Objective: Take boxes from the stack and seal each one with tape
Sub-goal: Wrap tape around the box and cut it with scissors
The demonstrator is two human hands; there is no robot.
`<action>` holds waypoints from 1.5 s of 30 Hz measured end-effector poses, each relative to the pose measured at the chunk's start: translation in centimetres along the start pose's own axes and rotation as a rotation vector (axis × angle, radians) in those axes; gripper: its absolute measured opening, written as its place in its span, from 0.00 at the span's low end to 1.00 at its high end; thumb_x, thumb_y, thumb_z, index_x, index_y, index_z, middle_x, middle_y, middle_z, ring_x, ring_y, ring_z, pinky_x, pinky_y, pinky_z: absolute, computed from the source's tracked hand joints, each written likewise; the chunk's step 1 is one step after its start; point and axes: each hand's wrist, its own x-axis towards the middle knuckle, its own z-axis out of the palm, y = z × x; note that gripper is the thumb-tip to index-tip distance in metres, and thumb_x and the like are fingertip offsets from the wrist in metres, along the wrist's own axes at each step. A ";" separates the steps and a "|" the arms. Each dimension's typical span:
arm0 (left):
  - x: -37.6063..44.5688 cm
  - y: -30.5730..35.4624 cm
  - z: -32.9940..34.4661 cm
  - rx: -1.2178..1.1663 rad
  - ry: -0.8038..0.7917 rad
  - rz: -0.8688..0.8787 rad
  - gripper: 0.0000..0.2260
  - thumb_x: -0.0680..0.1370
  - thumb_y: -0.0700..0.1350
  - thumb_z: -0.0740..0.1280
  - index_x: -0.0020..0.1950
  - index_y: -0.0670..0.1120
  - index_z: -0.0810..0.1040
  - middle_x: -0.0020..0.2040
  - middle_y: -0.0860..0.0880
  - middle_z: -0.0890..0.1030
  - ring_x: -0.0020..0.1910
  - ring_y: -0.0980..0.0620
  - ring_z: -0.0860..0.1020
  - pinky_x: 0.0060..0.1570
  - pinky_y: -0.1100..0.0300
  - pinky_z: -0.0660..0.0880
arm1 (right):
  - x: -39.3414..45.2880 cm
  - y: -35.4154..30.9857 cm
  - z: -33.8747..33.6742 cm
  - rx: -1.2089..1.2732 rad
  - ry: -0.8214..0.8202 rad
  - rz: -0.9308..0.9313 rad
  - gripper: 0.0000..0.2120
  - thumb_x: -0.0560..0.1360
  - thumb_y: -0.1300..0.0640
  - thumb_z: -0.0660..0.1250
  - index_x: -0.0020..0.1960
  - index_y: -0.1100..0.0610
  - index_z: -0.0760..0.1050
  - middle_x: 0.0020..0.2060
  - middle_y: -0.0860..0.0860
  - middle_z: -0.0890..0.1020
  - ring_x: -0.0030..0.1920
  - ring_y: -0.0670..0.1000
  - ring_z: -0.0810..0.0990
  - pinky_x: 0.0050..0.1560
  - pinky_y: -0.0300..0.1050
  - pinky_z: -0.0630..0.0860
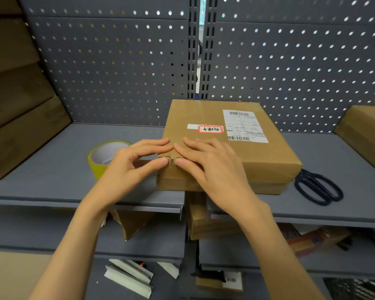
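At the far left, a stack of brown boxes [20,118] leans on the grey shelf [52,169]. Next is a roll of yellowish tape [102,158], standing just beside the left hand [128,167]. This hand lies with relaxed fingers on the near left corner of the flat cardboard box [225,146], holding nothing. The box rests in the middle of the shelf and carries a white shipping label [244,126] and a small sticker [210,129] with a red border. The right hand [212,167] presses flat on the same corner, fingers straight, thumbs almost meeting. Dark scissors [318,187] lie just right of the box, and another brown box [366,135] stands at the far right.
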 end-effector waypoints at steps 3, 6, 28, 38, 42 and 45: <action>0.2 -0.3 0.1 -0.082 0.041 -0.017 0.12 0.73 0.47 0.71 0.56 0.50 0.82 0.58 0.56 0.81 0.62 0.59 0.76 0.60 0.66 0.72 | 0.1 -0.4 0.9 -0.126 0.149 -0.025 0.19 0.77 0.43 0.55 0.60 0.44 0.79 0.55 0.48 0.83 0.52 0.53 0.79 0.50 0.47 0.71; 0.1 -0.4 0.7 -0.164 0.092 -0.014 0.11 0.72 0.45 0.70 0.54 0.48 0.82 0.58 0.53 0.81 0.60 0.57 0.77 0.55 0.67 0.74 | -0.3 -0.1 2.0 -0.162 0.268 -0.040 0.16 0.76 0.45 0.58 0.57 0.44 0.81 0.53 0.48 0.84 0.52 0.54 0.81 0.52 0.48 0.70; -1.9 -1.0 -2.2 0.640 0.344 -0.022 0.12 0.78 0.49 0.67 0.60 0.46 0.78 0.54 0.49 0.80 0.53 0.48 0.77 0.51 0.51 0.74 | -0.2 -0.9 0.6 0.102 0.267 0.032 0.10 0.78 0.53 0.62 0.49 0.54 0.82 0.44 0.47 0.82 0.47 0.50 0.78 0.49 0.44 0.69; -1.5 -1.8 -2.4 1.093 0.211 -0.168 0.14 0.76 0.51 0.69 0.54 0.42 0.78 0.44 0.40 0.83 0.44 0.37 0.79 0.45 0.51 0.72 | 0.7 -1.3 0.5 0.043 0.252 0.030 0.12 0.78 0.51 0.61 0.47 0.54 0.81 0.41 0.48 0.81 0.45 0.52 0.77 0.46 0.42 0.64; -1.2 -2.5 -2.2 1.174 0.131 -0.218 0.17 0.79 0.54 0.64 0.59 0.42 0.77 0.45 0.40 0.83 0.48 0.40 0.80 0.56 0.51 0.66 | 0.5 -1.2 0.3 0.052 0.232 0.026 0.11 0.78 0.52 0.62 0.48 0.54 0.81 0.42 0.48 0.81 0.46 0.51 0.76 0.46 0.41 0.62; -1.2 -2.4 -2.3 1.113 0.165 -0.205 0.17 0.79 0.52 0.63 0.61 0.41 0.76 0.47 0.38 0.83 0.49 0.38 0.79 0.56 0.50 0.66 | 0.4 -1.2 0.1 0.056 0.238 0.027 0.10 0.78 0.53 0.62 0.48 0.55 0.81 0.42 0.48 0.81 0.46 0.51 0.77 0.46 0.42 0.63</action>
